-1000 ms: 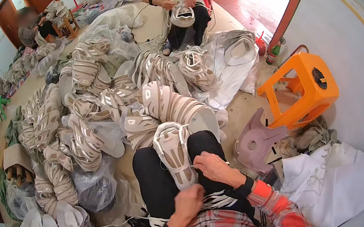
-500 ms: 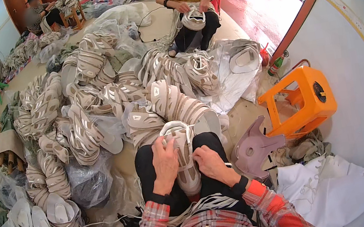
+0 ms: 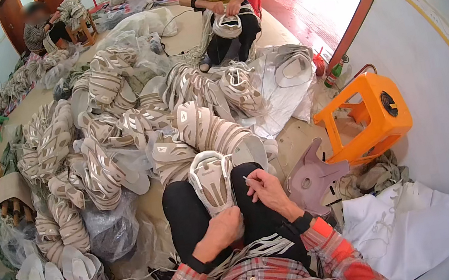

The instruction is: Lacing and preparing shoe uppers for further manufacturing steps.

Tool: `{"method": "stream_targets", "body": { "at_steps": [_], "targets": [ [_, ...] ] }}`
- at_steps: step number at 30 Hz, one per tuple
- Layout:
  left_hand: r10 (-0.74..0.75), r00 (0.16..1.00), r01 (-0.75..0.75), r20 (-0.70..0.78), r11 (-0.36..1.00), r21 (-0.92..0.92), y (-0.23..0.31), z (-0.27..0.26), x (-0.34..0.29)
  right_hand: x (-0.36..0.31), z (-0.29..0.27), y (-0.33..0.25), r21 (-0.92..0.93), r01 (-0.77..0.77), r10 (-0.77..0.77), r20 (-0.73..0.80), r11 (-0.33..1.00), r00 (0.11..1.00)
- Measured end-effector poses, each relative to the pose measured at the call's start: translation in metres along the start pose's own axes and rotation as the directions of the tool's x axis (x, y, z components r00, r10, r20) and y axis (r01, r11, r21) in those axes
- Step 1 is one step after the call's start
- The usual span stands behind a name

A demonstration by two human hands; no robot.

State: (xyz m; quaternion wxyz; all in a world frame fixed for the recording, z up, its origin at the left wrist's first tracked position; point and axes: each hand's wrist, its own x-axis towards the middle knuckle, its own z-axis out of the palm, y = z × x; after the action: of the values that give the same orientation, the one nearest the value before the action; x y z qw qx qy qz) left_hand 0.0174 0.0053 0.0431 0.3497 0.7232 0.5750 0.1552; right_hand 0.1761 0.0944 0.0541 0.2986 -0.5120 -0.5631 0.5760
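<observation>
A: Head view, what do we list?
B: One beige shoe upper (image 3: 211,181), dark-trousered knees (image 3: 183,203) flanking it. Left hand (image 3: 223,229): shifted from its upper left side to its toe, fingers curled; what they grip, we cannot tell. Right hand (image 3: 268,191): now apart, to its right, thumb and finger pinching a pale tip (image 3: 246,178), likely lace.
A: Meaning?
B: We judge the toe steadied, the lace end freed.
</observation>
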Motion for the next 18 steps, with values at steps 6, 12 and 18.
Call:
{"method": "stream_targets", "body": {
  "at_steps": [6,12,18],
  "targets": [
    [0.148,0.966,-0.048,-0.211,0.908,0.415,0.026,0.026,-0.022,-0.004,0.025,0.007,-0.599,0.561,-0.459,0.333,0.571,0.824],
    [0.264,0.897,-0.159,-0.355,0.941,0.297,0.017,0.024,-0.048,-0.005,0.035,0.0,-0.697,0.566,-0.377,0.428,0.441,0.821],
    [-0.07,0.723,-0.022,-0.688,0.992,-0.124,-0.01,-0.003,-0.022,0.003,0.039,-0.009,-0.708,0.568,-0.328,0.465,0.421,0.823]
  ]
}}
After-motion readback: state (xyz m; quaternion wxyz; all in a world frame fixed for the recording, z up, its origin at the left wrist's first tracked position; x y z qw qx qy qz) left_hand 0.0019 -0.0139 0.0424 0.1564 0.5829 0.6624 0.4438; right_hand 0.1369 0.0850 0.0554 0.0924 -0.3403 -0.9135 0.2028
